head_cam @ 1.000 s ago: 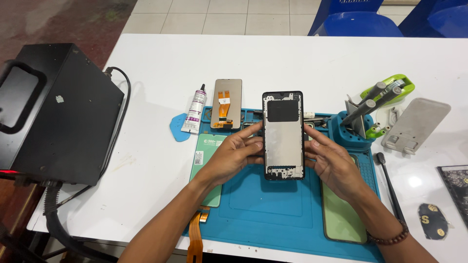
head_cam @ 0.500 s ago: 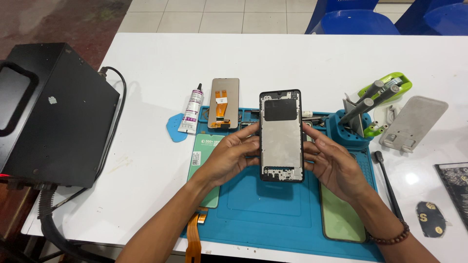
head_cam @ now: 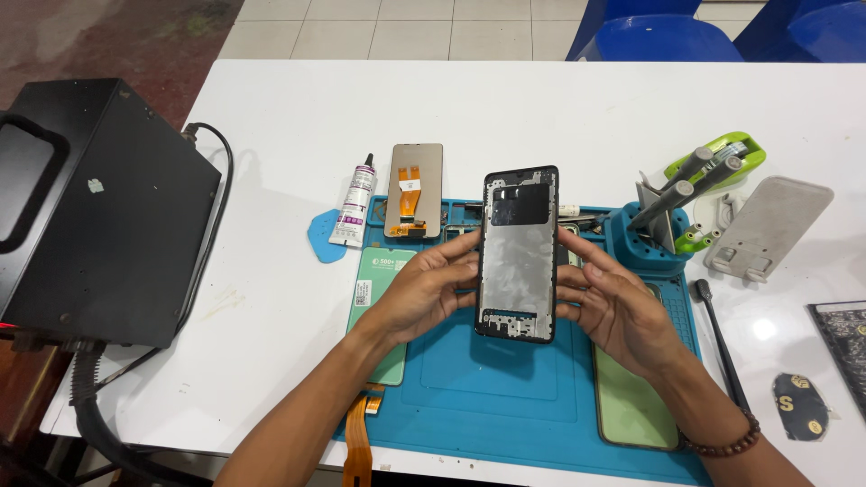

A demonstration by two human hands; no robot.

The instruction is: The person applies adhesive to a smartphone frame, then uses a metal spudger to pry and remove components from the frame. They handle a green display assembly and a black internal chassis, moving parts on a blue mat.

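Both hands hold the black phone frame (head_cam: 517,254) above the blue repair mat (head_cam: 505,397), its bare metal inner face turned up toward the camera, top end at 12 o'clock. The left hand (head_cam: 424,293) clamps the frame's left edge with fingers and thumb, and the right hand (head_cam: 613,307) presses its fingertips against the right edge, so the frame sits pinched between them. Compared with a second ago the grip is the same, and the frame stands a little more upright in the view and slightly left of where it was; the whole scene has slid a touch, which looks like head movement more than hand movement. At 10 o'clock from the frame, a display panel with orange flex cables (head_cam: 414,191) lies face down at the mat's far edge, and a small white glue tube (head_cam: 354,203) lies just beside it on the white surface (head_cam: 505,108). A blue pick (head_cam: 325,236) lies near the tube. At 2 o'clock a blue tool holder (head_cam: 651,236) carries grey-handled tools. A green back cover (head_cam: 631,397) lies at 5 o'clock under the right wrist. A black box (head_cam: 90,212) sits at 9 o'clock, well apart.
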